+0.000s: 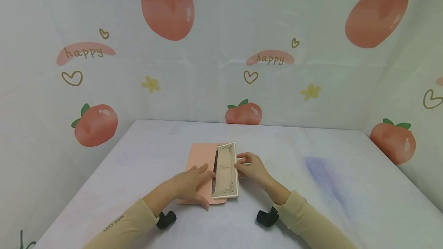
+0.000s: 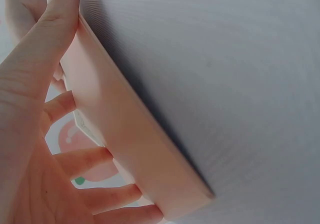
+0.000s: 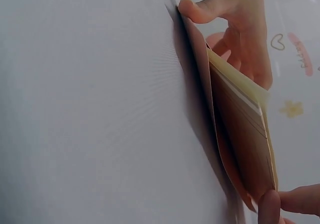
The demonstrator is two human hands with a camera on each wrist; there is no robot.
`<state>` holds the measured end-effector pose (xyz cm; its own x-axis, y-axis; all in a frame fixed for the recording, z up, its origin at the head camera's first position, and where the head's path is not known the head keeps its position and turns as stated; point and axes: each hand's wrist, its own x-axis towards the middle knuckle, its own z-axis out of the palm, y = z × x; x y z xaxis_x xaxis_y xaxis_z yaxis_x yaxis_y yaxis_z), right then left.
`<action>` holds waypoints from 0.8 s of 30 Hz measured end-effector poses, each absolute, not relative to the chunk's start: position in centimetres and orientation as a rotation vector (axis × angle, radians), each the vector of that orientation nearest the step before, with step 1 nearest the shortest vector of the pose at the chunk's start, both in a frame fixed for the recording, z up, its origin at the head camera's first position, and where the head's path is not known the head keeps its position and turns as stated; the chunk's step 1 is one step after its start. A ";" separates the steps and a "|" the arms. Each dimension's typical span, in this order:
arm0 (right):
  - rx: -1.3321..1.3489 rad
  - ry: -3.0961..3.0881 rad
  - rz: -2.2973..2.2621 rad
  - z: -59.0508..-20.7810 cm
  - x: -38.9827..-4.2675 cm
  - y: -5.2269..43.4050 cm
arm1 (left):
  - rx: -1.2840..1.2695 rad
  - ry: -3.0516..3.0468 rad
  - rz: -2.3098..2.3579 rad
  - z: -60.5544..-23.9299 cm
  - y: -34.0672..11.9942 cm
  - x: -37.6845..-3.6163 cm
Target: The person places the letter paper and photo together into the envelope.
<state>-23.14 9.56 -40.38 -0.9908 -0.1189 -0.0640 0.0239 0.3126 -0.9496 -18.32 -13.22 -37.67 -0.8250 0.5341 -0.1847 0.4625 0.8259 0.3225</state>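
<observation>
A pink envelope (image 1: 199, 164) is lying flat on the white surface (image 1: 311, 187), just toward six o'clock of its middle. A cream card (image 1: 225, 172) with ornate printed corners is sitting partly inside the envelope's open edge, its free long side sticking out toward three o'clock and lifting a little off the surface.

The left hand (image 1: 192, 181) is pressing down on the envelope from the nine o'clock side, fingers spread fairly wide and straight across the pink paper, thumb reaching along the near edge at six o'clock. In the left wrist view, those fingers (image 2: 95, 159) are lying against the envelope (image 2: 130, 134), with the thumb up near its top edge. The right hand (image 1: 250, 166) is at the card's three o'clock edge, its fingers curling narrowly and pinching that edge; the right wrist view is showing fingertips (image 3: 280, 204) meeting at the corner of the card (image 3: 245, 134).

As I judge it, the main risk is the card jamming or buckling: if the right hand pushes at an angle, a corner could catch inside the envelope and crease. The envelope could also slide toward nine o'clock if the left hand's pressure eases, since the surface looks smooth. Pinching too hard may bend the card's raised edge.

A peach-printed backdrop (image 1: 221, 49) is hanging behind, at twelve o'clock.
</observation>
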 end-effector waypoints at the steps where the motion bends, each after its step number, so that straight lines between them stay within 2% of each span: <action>1: -0.095 2.447 -1.769 -40.3 -23.0 9.5 | 0.761 2.743 0.387 -37.7 -13.2 -18.3; 24: -0.192 2.432 -1.785 -40.6 -22.8 8.9 | 0.763 2.747 0.378 -37.6 -13.2 -18.2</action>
<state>-22.82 8.85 -40.58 -0.9849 -0.1718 -0.0201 -0.0323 0.2968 -0.9544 -18.22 -13.19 -37.56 -0.8269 0.5321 -0.1821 0.4632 0.8280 0.3161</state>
